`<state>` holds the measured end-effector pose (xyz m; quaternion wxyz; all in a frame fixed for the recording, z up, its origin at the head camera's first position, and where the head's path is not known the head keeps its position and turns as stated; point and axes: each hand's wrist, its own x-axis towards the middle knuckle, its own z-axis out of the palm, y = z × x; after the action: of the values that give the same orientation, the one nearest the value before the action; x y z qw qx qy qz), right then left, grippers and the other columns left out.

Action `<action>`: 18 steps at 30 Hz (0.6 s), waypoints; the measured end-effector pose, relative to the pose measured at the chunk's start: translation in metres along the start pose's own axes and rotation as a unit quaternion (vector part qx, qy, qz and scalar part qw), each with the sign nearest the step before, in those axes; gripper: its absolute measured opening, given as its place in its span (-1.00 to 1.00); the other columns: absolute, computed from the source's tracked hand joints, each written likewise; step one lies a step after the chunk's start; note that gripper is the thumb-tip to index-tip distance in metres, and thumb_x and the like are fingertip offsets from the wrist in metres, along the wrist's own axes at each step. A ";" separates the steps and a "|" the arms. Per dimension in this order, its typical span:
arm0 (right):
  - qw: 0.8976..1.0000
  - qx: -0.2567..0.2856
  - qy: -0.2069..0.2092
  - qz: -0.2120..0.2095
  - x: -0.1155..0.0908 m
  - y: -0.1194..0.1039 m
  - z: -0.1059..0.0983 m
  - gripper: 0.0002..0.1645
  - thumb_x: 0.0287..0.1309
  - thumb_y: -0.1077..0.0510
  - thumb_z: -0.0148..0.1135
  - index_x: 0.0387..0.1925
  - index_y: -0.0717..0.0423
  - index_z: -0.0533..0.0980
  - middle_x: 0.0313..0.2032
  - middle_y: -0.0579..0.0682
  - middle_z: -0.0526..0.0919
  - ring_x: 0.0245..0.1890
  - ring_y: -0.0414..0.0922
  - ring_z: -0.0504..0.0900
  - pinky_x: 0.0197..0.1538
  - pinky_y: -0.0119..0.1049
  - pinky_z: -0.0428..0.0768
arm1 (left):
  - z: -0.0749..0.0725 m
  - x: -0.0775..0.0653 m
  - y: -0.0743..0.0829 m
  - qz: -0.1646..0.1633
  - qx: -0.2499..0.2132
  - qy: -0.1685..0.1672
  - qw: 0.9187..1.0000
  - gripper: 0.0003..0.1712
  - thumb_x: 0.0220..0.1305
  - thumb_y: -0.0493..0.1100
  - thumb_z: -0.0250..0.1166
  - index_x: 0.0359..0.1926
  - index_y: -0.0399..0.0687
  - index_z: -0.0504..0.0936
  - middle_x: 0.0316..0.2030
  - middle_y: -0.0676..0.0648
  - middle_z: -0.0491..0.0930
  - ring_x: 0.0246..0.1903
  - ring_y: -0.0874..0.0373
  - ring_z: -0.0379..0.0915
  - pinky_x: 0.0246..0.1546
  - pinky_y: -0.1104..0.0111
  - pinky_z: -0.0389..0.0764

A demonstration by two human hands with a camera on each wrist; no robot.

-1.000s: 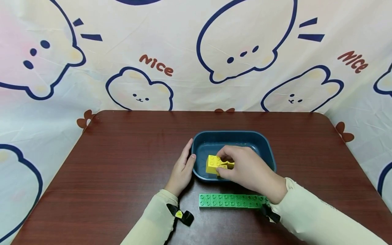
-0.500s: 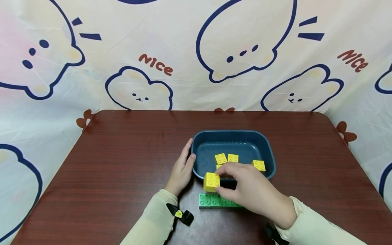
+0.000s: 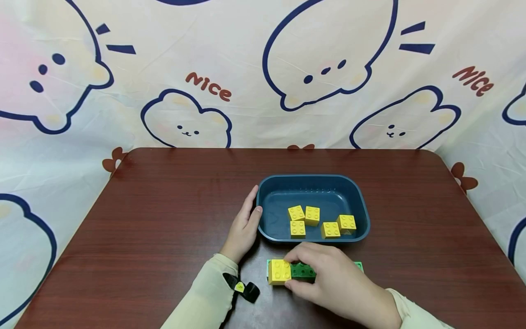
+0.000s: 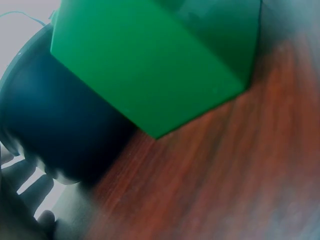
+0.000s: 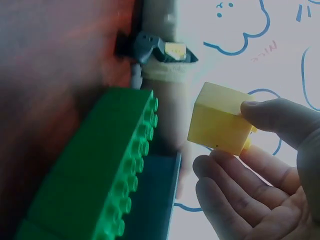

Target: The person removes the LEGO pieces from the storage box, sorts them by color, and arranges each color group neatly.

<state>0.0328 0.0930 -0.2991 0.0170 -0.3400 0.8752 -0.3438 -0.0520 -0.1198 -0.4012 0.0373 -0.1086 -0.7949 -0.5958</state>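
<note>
A squarish yellow block (image 3: 280, 272), glossy with round studs on top, is pinched between the thumb and fingers of the right hand (image 3: 339, 283). It sits over the left end of a green studded row (image 3: 303, 272), and the right wrist view shows space between them. The left hand (image 3: 242, 228), fingers extended, rests against the left side of a blue tray (image 3: 308, 181) with rounded corners (five more yellow blocks (image 3: 312, 216) lie inside). A strip of brown tabletop (image 3: 185, 205) separates tray and row; wood stretches widely to both sides, its far edge well beyond the tray.
</note>
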 end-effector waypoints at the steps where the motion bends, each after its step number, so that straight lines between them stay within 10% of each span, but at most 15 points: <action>1: 1.000 0.004 -0.004 0.000 -0.002 0.000 0.001 -0.67 -0.07 0.00 0.42 -0.21 -0.21 0.53 -0.24 -0.40 0.55 -0.29 -0.43 0.52 -0.21 -0.44 0.56 | 0.000 0.000 0.000 0.001 -0.001 0.001 1.000 -0.43 0.46 -0.04 -0.11 0.42 0.34 0.01 0.40 0.15 0.03 0.36 0.28 -0.10 0.31 0.08 0.04; 18: 0.999 0.019 -0.024 -0.037 -0.017 0.002 0.023 -0.72 0.01 -0.06 0.37 -0.22 -0.16 0.55 -0.25 -0.37 0.55 -0.31 -0.41 0.50 -0.26 -0.54 0.49 | -0.001 -0.001 0.001 -0.008 -0.001 -0.004 1.000 -0.45 0.46 0.03 -0.13 0.40 0.46 -0.01 0.39 0.22 0.02 0.35 0.34 -0.11 0.32 0.14 0.03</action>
<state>0.0512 0.0904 -0.3213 0.0320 -0.3800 0.8547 -0.3523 -0.0506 -0.1204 -0.4004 0.0292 -0.1048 -0.7953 -0.5963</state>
